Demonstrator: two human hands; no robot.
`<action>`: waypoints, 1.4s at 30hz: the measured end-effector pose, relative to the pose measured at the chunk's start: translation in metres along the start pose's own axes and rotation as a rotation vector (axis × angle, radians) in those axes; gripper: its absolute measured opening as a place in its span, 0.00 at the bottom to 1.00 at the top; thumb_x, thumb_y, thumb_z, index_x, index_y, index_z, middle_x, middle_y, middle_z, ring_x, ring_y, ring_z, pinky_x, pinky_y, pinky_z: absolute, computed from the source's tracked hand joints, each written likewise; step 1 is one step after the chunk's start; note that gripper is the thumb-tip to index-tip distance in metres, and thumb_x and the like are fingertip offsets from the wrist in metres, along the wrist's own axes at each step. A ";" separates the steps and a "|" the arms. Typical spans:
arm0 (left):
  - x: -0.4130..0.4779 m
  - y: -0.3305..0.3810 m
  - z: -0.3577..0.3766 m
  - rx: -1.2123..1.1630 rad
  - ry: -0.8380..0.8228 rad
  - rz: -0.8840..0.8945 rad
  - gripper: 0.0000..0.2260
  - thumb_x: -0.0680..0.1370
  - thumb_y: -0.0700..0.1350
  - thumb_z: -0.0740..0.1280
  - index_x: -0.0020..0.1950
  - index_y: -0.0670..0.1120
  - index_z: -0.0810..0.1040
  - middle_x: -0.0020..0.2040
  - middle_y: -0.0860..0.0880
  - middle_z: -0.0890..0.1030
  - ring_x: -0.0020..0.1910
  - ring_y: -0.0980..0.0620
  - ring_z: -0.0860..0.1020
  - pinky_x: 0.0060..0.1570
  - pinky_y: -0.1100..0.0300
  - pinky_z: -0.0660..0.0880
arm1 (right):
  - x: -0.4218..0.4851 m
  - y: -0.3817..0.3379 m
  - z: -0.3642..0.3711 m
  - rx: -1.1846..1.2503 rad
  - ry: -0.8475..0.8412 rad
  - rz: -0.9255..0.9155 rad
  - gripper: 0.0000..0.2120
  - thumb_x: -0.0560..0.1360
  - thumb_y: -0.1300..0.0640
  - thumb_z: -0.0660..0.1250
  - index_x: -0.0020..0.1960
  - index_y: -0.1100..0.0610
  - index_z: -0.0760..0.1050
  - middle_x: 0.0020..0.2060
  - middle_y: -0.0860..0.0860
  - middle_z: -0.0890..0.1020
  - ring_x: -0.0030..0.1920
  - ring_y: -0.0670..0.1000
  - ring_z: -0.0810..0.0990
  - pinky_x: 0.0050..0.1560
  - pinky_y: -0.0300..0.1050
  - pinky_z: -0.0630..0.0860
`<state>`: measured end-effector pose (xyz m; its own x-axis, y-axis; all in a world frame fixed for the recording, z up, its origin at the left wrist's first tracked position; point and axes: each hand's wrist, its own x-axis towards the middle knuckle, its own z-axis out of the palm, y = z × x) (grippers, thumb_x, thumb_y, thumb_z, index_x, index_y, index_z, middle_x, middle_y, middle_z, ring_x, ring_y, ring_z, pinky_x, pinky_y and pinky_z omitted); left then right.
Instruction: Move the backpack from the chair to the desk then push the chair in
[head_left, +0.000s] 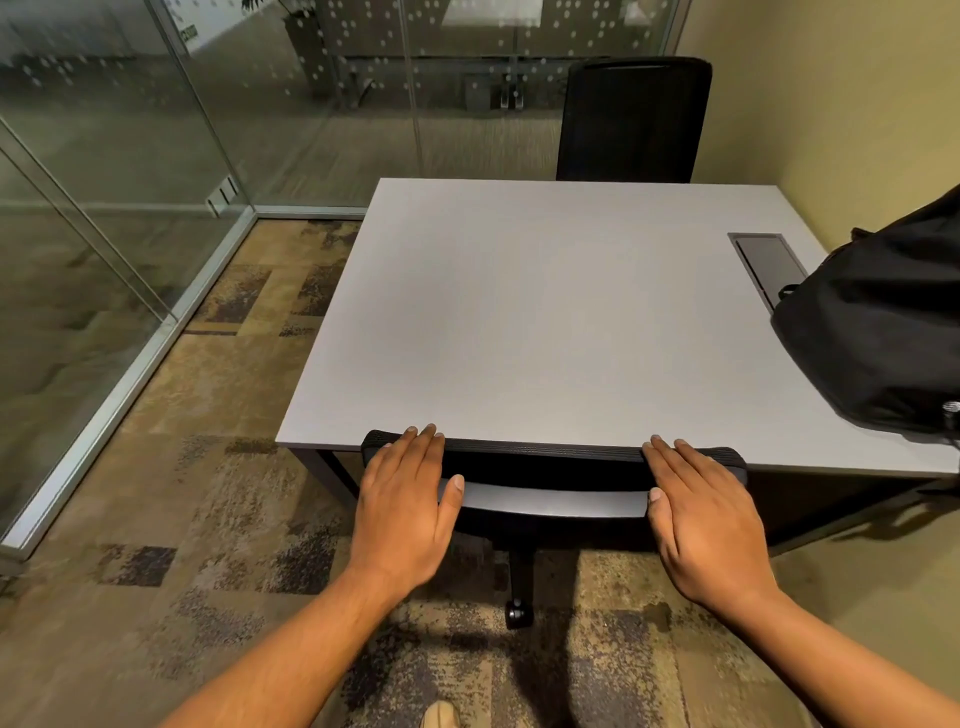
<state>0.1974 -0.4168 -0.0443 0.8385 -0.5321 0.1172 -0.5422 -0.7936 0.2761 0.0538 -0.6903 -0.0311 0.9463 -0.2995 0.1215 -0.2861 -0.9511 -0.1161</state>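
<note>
The backpack (878, 332) is already sitting on the desk (545, 312) at three o'clock, so the chair-pushing step looks nearly done. The left hand (405, 509) and right hand (701, 514) are lying flat, fingers extended, gripping nothing, on the chair (545, 462) backrest at six o'clock; letting go likely comes next.

Both bare forearms reach forward and slightly inward. The left hand (405, 512) lies flat, palm down, fingers (423, 441) straight and close together, thumb spread toward the right. The right hand (701, 519) mirrors it, palm down, fingers (675, 454) extended and together, thumb angled toward the left. Neither grip is closed; both hands are flat and well apart from each other, wrists level.
</note>
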 end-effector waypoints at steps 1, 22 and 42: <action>0.000 0.000 0.000 0.000 0.002 -0.001 0.29 0.82 0.60 0.43 0.74 0.44 0.66 0.74 0.46 0.68 0.74 0.48 0.62 0.74 0.48 0.56 | 0.000 0.000 0.000 0.000 -0.002 0.000 0.26 0.80 0.48 0.47 0.72 0.58 0.69 0.69 0.54 0.74 0.72 0.55 0.69 0.70 0.55 0.67; -0.001 0.005 0.000 0.044 0.002 -0.041 0.31 0.80 0.62 0.42 0.76 0.47 0.62 0.75 0.48 0.65 0.75 0.51 0.59 0.75 0.54 0.50 | -0.002 0.001 -0.006 0.003 -0.101 0.006 0.29 0.80 0.45 0.41 0.76 0.54 0.61 0.74 0.51 0.67 0.76 0.51 0.61 0.75 0.50 0.58; 0.065 0.018 -0.045 0.104 0.111 -0.018 0.37 0.77 0.69 0.40 0.79 0.48 0.50 0.80 0.49 0.50 0.77 0.54 0.43 0.69 0.59 0.35 | 0.058 -0.013 -0.058 0.027 0.053 -0.062 0.24 0.83 0.51 0.48 0.78 0.55 0.56 0.77 0.51 0.60 0.78 0.51 0.53 0.76 0.44 0.45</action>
